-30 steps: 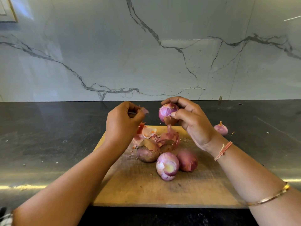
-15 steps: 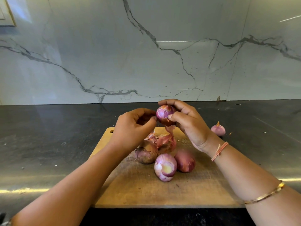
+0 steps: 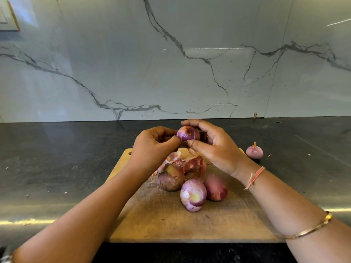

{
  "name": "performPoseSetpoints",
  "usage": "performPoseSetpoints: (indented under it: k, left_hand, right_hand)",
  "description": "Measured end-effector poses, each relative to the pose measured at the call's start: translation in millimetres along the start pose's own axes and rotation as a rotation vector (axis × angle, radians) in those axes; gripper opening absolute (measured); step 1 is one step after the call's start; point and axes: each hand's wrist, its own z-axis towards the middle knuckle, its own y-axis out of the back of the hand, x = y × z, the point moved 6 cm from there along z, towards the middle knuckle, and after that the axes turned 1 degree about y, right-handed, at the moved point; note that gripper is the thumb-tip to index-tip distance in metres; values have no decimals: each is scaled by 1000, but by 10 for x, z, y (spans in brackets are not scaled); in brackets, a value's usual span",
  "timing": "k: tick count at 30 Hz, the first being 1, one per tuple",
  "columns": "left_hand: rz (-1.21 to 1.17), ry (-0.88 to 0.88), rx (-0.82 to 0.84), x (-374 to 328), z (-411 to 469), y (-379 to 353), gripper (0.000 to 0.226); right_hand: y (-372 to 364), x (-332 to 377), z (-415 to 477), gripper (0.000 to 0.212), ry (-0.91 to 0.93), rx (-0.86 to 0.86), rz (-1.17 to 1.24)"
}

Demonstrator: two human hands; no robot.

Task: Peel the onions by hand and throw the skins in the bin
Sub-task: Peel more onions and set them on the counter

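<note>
Dark stone counter (image 3: 57, 168), marble wall (image 3: 114, 54) behind: my right hand (image 3: 215, 150) cups a small half-skinned purple onion (image 3: 188, 134) above the worn wooden chopping board (image 3: 171, 224), steadying it while my left hand (image 3: 152, 149) pinches its papery skin; shed skins (image 3: 191, 165) lie beneath.

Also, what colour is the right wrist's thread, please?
The thread is pinkish orange; head view.
</note>
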Motion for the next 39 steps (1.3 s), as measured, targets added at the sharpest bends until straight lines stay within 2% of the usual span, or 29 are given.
performPoseSetpoints:
  k: [12, 17, 21, 27, 35, 39]
  left_hand:
    - [288, -166, -109, -82, -2, 53, 14]
    - [305, -211, -118, -93, -4, 57, 17]
    - [229, -206, -99, -110, -42, 34, 18]
    - [165, -202, -111, -101, -47, 30, 11]
    - [234, -234, -154, -106, -43, 13, 11]
    - [276, -250, -180, -115, -41, 27, 10]
  right_hand:
    - [-29, -18, 4, 36, -23, 23, 32]
    - [-24, -9, 10, 36, -15, 15, 52]
    - [10, -25, 19, 41, -21, 10, 56]
    - [-28, -45, 19, 45, -29, 24, -6]
    - [-56, 20, -6, 33, 11, 29, -106]
    - [-58, 50, -6, 33, 19, 20, -138]
